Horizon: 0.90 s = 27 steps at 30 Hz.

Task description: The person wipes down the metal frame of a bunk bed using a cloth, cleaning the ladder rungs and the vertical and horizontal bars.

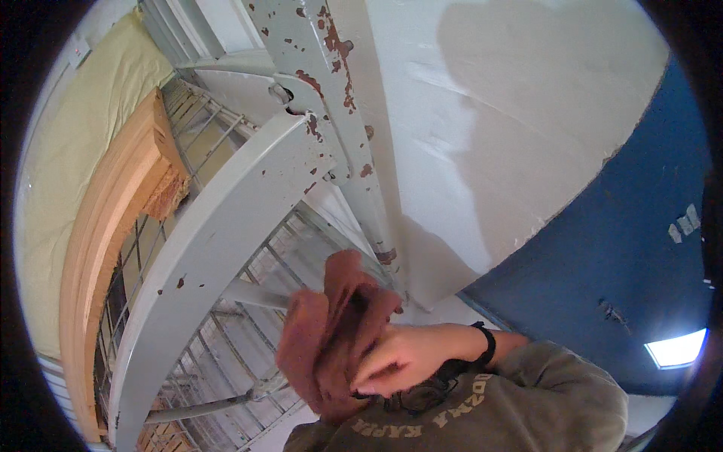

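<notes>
My right hand (395,361) is closed around a crumpled maroon cloth (339,339), held in front of my chest. A dark band circles that wrist. The cloth is slightly blurred, and its folds hang beyond the fingers. My left hand is out of view. Just past the cloth runs a grey-painted metal rail (226,192) of a bed-like frame, curved by the lens. It meets an upright metal post (339,113) with chipped paint and reddish-brown spots. A bolt (281,93) shows at their joint.
Wooden planks (113,186) with a rough-cut end lie on wire mesh (212,141) beyond the rail. Yellowish sheeting (68,198) stretches behind them. Lower down is another mesh panel (237,333). A wall (536,124), white with a blue part (593,265), stands to the right.
</notes>
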{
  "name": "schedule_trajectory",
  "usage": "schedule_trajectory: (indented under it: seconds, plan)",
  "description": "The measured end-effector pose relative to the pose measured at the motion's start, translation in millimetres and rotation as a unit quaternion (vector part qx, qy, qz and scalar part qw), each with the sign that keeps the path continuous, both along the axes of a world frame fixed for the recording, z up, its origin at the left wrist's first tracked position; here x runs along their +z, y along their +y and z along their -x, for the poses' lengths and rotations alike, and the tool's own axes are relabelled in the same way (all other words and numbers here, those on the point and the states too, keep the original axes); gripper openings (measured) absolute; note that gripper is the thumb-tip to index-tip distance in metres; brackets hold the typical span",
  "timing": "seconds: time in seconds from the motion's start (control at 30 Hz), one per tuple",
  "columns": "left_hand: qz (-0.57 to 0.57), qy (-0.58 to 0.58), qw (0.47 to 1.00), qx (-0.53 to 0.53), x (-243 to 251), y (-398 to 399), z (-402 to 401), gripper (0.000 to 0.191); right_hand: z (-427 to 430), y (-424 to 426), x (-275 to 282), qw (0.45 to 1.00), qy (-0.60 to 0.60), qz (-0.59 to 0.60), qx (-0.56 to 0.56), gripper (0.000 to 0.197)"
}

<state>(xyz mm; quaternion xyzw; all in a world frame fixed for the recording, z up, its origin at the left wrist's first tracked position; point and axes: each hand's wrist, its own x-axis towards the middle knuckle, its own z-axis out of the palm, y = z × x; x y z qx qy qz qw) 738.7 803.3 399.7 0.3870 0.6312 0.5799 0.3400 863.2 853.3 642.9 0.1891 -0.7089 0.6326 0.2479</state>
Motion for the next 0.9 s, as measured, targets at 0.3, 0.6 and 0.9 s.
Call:
schedule_trajectory:
  seconds: [0.3, 0.6, 0.9]
  plan:
    - [-0.010, 0.013, 1.000, 0.010, 4.6, -8.8, 2.5, 0.026, -5.9, -4.0, -24.8, 0.979, -0.186, 0.085, -0.007, 0.023]
    - [-0.079, 0.054, 0.995, -0.004, 38.8, 38.4, -2.3, 0.027, 8.9, 3.4, -58.0, 0.940, -0.283, 0.082, -0.173, 0.019]
    - [-0.152, 0.090, 0.984, -0.030, 72.9, 77.4, -20.5, 0.027, 19.9, 12.8, -136.3, 0.854, -0.343, -0.174, -0.350, 0.023]
